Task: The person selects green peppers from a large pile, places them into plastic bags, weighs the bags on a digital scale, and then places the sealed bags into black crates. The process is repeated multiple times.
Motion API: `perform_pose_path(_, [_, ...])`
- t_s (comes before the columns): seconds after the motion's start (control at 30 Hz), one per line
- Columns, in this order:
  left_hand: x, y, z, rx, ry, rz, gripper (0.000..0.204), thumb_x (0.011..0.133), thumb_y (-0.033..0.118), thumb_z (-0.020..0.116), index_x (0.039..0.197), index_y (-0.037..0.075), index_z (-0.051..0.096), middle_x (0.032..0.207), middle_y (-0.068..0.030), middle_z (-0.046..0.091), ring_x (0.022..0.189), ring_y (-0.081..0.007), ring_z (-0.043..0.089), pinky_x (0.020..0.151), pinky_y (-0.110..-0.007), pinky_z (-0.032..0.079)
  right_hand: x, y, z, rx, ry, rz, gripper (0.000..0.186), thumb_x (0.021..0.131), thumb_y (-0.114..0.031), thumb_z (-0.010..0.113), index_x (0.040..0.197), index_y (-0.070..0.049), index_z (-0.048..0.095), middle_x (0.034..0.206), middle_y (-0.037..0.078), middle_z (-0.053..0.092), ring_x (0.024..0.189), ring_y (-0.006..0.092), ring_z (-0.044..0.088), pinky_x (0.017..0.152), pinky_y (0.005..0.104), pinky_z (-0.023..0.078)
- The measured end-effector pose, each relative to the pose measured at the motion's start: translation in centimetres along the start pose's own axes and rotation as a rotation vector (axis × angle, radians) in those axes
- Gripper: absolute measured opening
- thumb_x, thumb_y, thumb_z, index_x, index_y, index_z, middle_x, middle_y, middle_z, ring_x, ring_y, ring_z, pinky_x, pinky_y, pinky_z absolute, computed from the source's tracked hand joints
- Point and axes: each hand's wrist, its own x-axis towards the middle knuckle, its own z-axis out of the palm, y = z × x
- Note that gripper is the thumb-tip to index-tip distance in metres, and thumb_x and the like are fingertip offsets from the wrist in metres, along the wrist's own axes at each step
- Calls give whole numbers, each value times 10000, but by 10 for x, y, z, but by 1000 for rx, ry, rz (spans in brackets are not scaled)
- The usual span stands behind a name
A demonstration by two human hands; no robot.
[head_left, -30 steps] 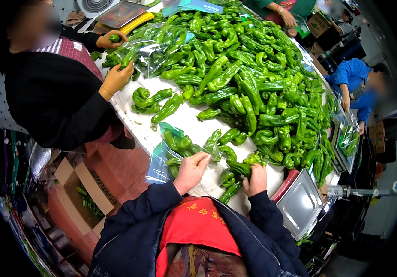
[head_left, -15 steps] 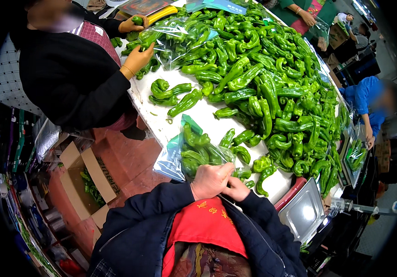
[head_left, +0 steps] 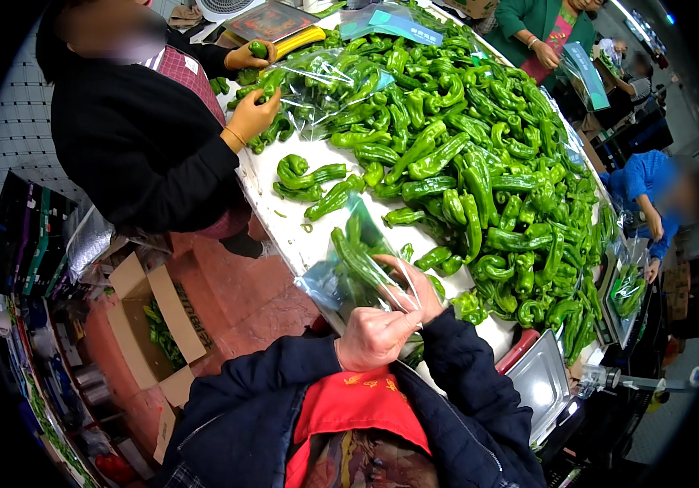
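In front of me at the table edge is a clear plastic bag with a bluish printed panel, tilted over the table. Long green peppers show through its film. My left hand is closed in a fist on the gathered film at the near end of the bag. My right hand lies just beyond it, its fingers curled over the bag's right side next to the peppers. Crumpled film stretches between both hands. Right of the bag, loose green peppers lie on the white table.
A large heap of green peppers covers the table's middle and right. At the left a co-worker's hand holds peppers by another bag. A metal-topped scale stands at the right, an open carton on the floor.
My right hand has moved up and forward from behind my left fist onto the bag's side. The bag has tilted and its peppers have shifted. A co-worker at the far right has raised a bag.
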Motion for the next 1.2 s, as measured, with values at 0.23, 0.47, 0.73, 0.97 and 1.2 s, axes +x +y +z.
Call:
perform_pose_path(0.23, [-3,-33,12,81,58,-255,178,850,61,676,1026,76,700,752,-138,679,628,-310,674,530,-364,518,-26,41,8,103,-92,493,484,847,-111,643,1319,-49,554,994,127,705,922,205,671,813,310,512])
perform_pose_path(0.47, [-4,-32,25,91,25,-216,152,849,63,663,997,72,694,755,-126,677,675,-311,677,563,-375,523,-15,88,42,77,-373,115,455,866,-228,651,1289,-89,559,1153,100,652,974,211,639,852,313,493])
perform_pose_path(0.73, [-4,-42,28,-38,-3,-285,118,860,74,669,973,63,699,812,-144,698,737,-330,688,619,-399,532,-37,123,75,361,-256,147,441,879,-254,611,1291,-100,575,1195,162,633,1094,258,615,934,358,468])
perform_pose_path(0.97, [-12,-71,29,-236,-40,-594,125,927,56,611,1003,-12,684,803,-128,695,663,-109,617,614,-271,500,-36,28,-11,-212,-84,242,171,877,-159,638,931,-16,716,803,180,687,717,333,676,657,390,529])
perform_pose_path(1.2, [-25,-100,52,-103,-132,-549,119,923,150,632,949,56,699,713,-173,643,625,-296,651,537,-362,483,0,26,-113,-422,580,134,151,832,-72,675,973,-22,686,904,165,684,760,318,670,702,356,535])
